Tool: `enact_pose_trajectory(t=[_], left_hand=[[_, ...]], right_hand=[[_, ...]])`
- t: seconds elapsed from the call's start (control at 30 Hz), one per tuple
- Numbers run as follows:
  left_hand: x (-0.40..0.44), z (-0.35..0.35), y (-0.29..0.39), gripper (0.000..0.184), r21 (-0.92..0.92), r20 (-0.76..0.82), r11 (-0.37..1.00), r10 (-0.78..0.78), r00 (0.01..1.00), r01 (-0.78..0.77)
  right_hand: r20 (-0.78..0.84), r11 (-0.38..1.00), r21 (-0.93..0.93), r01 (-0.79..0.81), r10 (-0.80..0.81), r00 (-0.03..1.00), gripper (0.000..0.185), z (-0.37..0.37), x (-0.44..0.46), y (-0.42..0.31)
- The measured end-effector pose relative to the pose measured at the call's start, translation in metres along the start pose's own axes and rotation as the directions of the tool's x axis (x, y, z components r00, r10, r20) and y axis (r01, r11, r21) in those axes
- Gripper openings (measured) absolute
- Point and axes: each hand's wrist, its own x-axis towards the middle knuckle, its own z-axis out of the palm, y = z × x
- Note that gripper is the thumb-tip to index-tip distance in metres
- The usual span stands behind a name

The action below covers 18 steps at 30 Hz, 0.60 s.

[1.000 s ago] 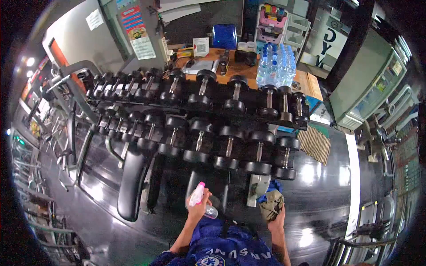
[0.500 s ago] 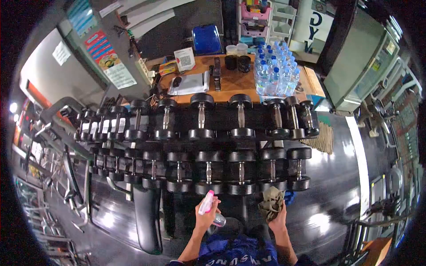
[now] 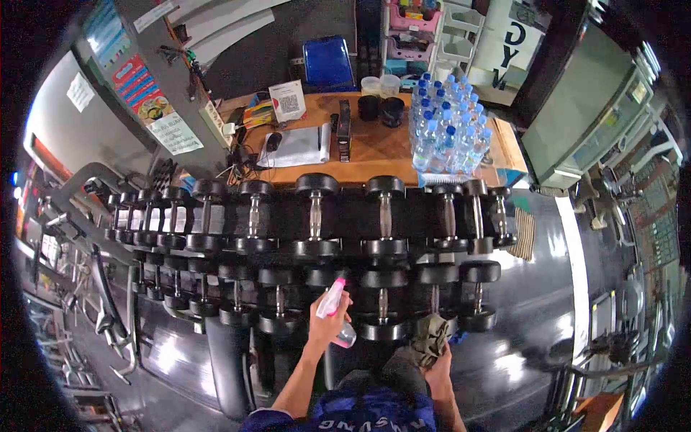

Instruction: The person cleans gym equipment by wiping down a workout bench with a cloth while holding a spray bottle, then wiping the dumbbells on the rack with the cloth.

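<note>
My left hand (image 3: 327,324) is wrapped round a clear spray bottle (image 3: 345,336) with a pink and white head, in front of the lower row of dumbbells (image 3: 383,302). In my right hand (image 3: 437,366) is a crumpled olive-grey cloth (image 3: 430,341), held just below the right part of that row. A bit of blue material (image 3: 458,337) shows behind the cloth. The upper row of dumbbells (image 3: 314,216) lies on the rack beyond both hands.
Behind the rack stands a wooden desk (image 3: 374,155) with water bottles (image 3: 448,129), a notebook (image 3: 296,146) and dark cups. A black bench (image 3: 229,367) is at the lower left. A striped mat (image 3: 524,234) lies on the floor at the right.
The view has shifted and the rack now appears nearer. My left hand with the spray bottle has moved up over the lower row. My right hand still holds the cloth.
</note>
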Motion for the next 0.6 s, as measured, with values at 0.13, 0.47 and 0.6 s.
enact_pose_trajectory(t=[0.13, 0.47, 0.6], left_hand=[[0.072, 0.026, 0.013, 0.023, 0.001, -0.022, 1.000, -0.028, 0.999, 0.028], [0.227, 0.076, 0.035, 0.028, 0.280, -0.019, 0.960, 0.002, 1.000, 0.003], [0.246, 0.088, 0.034, 0.038, 0.355, -0.032, 0.934, -0.023, 0.999, 0.032]], right_hand=[[0.052, 0.997, -0.067, -0.024, 0.027, 0.998, 0.042, 0.049, 0.034, -0.041], [0.349, 0.995, -0.083, 0.062, -0.029, 0.937, 0.040, 0.172, 0.146, -0.150], [0.366, 0.955, -0.209, 0.211, -0.124, 0.922, 0.042, 0.211, 0.159, -0.173]])
